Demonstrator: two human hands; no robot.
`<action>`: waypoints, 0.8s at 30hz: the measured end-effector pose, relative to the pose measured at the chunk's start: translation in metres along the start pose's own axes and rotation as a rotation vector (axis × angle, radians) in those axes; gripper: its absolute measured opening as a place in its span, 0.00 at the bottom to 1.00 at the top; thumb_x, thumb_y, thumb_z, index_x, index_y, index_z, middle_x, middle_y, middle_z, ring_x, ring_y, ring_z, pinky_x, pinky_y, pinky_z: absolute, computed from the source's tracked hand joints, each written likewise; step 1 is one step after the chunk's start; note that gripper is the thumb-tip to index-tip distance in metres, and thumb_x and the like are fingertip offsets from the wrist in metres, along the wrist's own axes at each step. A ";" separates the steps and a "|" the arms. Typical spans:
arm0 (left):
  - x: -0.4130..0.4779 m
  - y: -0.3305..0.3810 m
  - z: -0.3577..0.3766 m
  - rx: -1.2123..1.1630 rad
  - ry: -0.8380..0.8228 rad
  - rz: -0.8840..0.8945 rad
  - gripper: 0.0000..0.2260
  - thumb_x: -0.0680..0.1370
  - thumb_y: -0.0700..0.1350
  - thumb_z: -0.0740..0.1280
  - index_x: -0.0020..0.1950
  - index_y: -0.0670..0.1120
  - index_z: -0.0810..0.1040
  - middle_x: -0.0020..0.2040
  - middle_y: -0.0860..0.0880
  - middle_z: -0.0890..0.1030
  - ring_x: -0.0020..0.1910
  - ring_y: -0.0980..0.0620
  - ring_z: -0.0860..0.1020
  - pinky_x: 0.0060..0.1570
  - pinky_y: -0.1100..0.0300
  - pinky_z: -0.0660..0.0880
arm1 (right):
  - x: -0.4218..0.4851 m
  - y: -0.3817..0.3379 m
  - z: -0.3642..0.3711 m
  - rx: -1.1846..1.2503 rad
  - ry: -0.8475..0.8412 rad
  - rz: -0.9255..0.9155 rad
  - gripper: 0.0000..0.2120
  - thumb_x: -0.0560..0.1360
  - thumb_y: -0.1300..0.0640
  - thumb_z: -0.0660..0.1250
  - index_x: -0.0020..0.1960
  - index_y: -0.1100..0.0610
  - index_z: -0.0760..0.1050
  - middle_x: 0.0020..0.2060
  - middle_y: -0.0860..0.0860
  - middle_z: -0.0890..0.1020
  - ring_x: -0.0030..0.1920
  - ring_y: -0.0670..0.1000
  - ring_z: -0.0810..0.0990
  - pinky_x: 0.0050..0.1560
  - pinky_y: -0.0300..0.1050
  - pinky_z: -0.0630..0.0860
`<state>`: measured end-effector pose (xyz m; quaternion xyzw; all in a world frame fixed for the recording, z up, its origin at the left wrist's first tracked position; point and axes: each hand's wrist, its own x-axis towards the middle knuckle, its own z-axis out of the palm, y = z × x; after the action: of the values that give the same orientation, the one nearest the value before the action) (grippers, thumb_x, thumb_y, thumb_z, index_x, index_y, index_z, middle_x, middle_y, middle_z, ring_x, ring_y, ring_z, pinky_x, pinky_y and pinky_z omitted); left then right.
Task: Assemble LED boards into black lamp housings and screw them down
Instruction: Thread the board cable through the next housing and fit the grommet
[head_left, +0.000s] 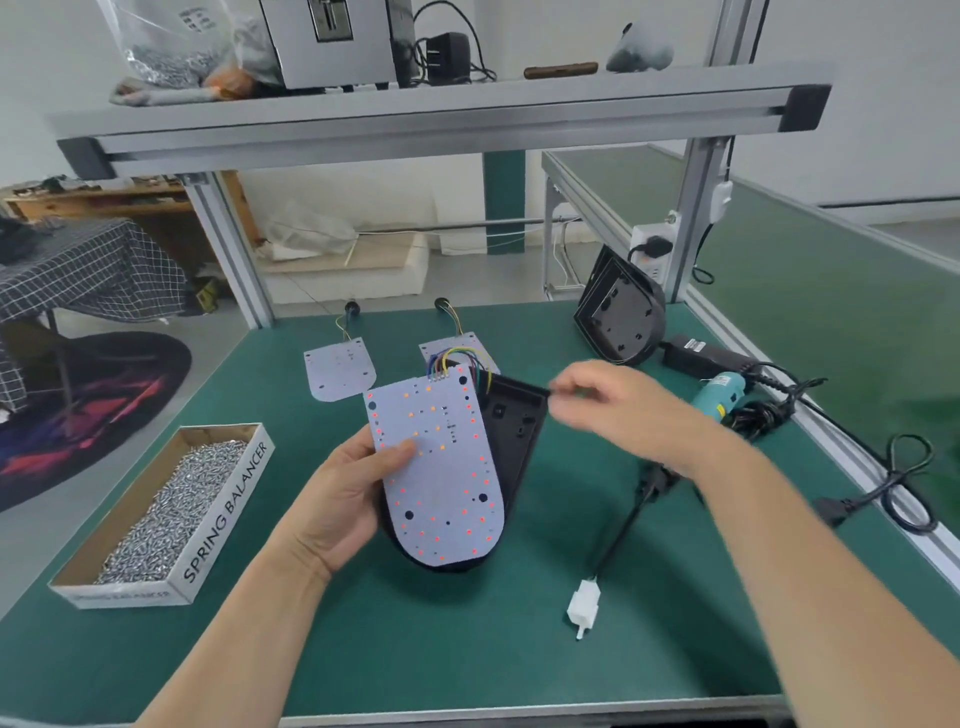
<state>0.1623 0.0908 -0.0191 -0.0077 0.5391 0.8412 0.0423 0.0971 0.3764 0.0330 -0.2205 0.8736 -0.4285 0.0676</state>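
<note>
My left hand (347, 493) grips a white LED board (441, 467) together with the black lamp housing (511, 431) under it, thumb on the board's face. The board lies askew over the housing, with coloured wires (457, 358) at its top end. My right hand (613, 405) is blurred and hovers at the housing's upper right corner, its fingers curled; whether they pinch anything I cannot make out. Two more LED boards (337, 371) (431, 349) lie flat farther back on the green table (467, 649).
A cardboard box of screws (171, 514) stands at the left. Stacked black housings (621, 312) lean at the back right, near a teal electric screwdriver (719, 397) and a black power adapter (701, 356). A black cable with a white connector (584, 608) lies at front right.
</note>
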 end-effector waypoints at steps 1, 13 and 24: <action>0.001 -0.001 -0.003 -0.020 0.013 -0.002 0.14 0.74 0.40 0.69 0.59 0.46 0.85 0.62 0.42 0.83 0.55 0.47 0.84 0.50 0.55 0.82 | -0.014 -0.001 -0.012 -0.113 -0.183 -0.018 0.06 0.75 0.48 0.71 0.51 0.44 0.79 0.42 0.40 0.81 0.39 0.40 0.78 0.42 0.35 0.72; 0.015 -0.009 0.001 -0.194 0.033 0.020 0.15 0.75 0.41 0.66 0.60 0.48 0.85 0.62 0.45 0.83 0.57 0.47 0.84 0.49 0.52 0.82 | 0.016 0.027 0.069 -0.642 0.081 -0.002 0.04 0.79 0.61 0.63 0.49 0.58 0.76 0.48 0.53 0.74 0.47 0.61 0.78 0.46 0.52 0.74; 0.010 -0.018 0.005 -0.216 0.034 -0.005 0.16 0.73 0.43 0.69 0.60 0.48 0.85 0.60 0.46 0.84 0.55 0.47 0.84 0.49 0.53 0.82 | 0.039 0.010 0.052 0.505 0.032 -0.120 0.35 0.76 0.74 0.64 0.70 0.39 0.72 0.59 0.57 0.82 0.37 0.47 0.76 0.35 0.40 0.73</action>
<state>0.1543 0.1036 -0.0335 -0.0276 0.4460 0.8940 0.0343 0.0752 0.3271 -0.0045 -0.2412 0.7252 -0.6398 0.0811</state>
